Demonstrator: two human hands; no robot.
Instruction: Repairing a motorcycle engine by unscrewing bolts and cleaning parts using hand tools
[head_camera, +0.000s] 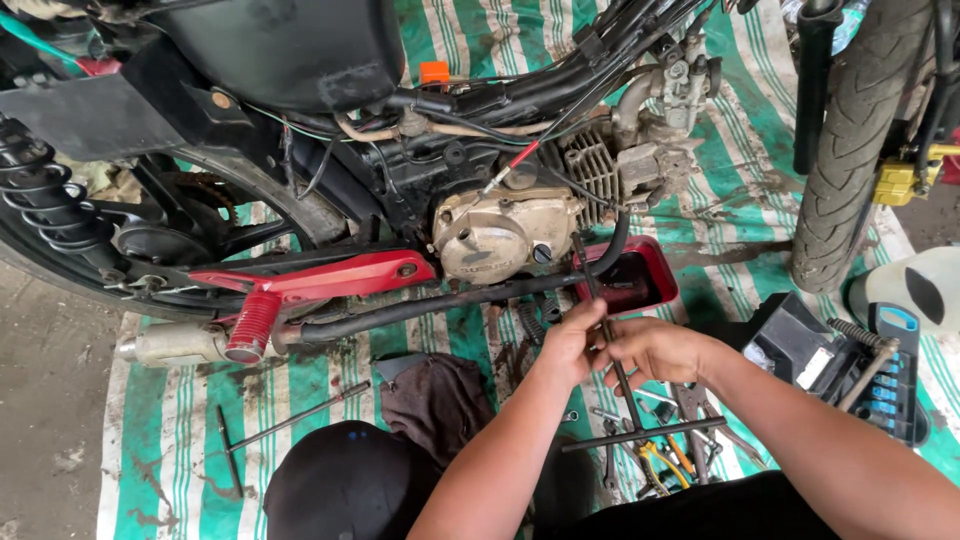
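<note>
Both my hands grip the shaft of a long black T-handle wrench (625, 395). My left hand (568, 343) holds it higher up and my right hand (650, 348) clasps it just beside. The wrench's tip reaches up to the underside of a dusty motorcycle engine (505, 232). Its crossbar handle (643, 434) lies near my lap. A red oil pan (632, 275) sits under the engine, right of the tip.
A second T-wrench (290, 418) and a dark rag (435, 395) lie on the green-striped tarp (170, 450). Pliers and spanners (665, 455) are scattered by my knees. An open tool case (845, 365) stands right, below the front tyre (850, 140). A red footrest (255, 325) projects left.
</note>
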